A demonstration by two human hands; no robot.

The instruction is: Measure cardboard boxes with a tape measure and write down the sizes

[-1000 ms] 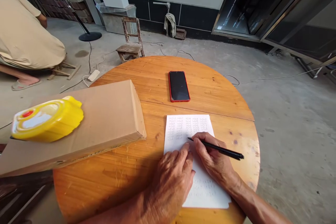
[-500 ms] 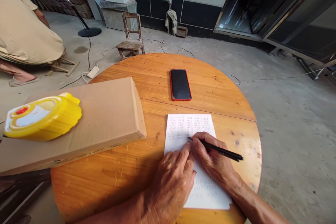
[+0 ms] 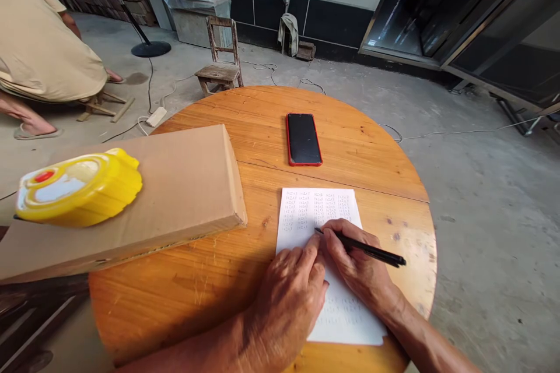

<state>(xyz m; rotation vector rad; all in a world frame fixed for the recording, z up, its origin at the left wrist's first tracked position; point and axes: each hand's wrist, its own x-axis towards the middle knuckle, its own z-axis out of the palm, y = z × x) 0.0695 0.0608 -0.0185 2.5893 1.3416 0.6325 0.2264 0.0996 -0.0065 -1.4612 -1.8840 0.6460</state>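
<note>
A white sheet of paper (image 3: 350, 326) with rows of small handwritten marks lies on the round wooden table (image 3: 175, 303). My right hand (image 3: 361, 256) is closed on a black pen (image 3: 371, 251), its tip at the paper just below the written rows. Beside it, my left hand (image 3: 293, 297) rests on the sheet, holding nothing, with the index finger stretched toward the pen tip and the other fingers bent. Beyond the paper lies a phone (image 3: 304, 140) in a red case, its screen dark.
On the left a cardboard box (image 3: 188, 175) carries a yellow and white plastic object (image 3: 83, 186) with a red spot. A small wooden chair (image 3: 221, 73) stands behind the table. At far left a person in a beige shirt (image 3: 44, 41) sits low. Cables (image 3: 455, 132) cross the floor.
The view has shifted slightly, so the box and phone appear a little further right. Both hands keep nearly the same place, the pen still at the paper.
</note>
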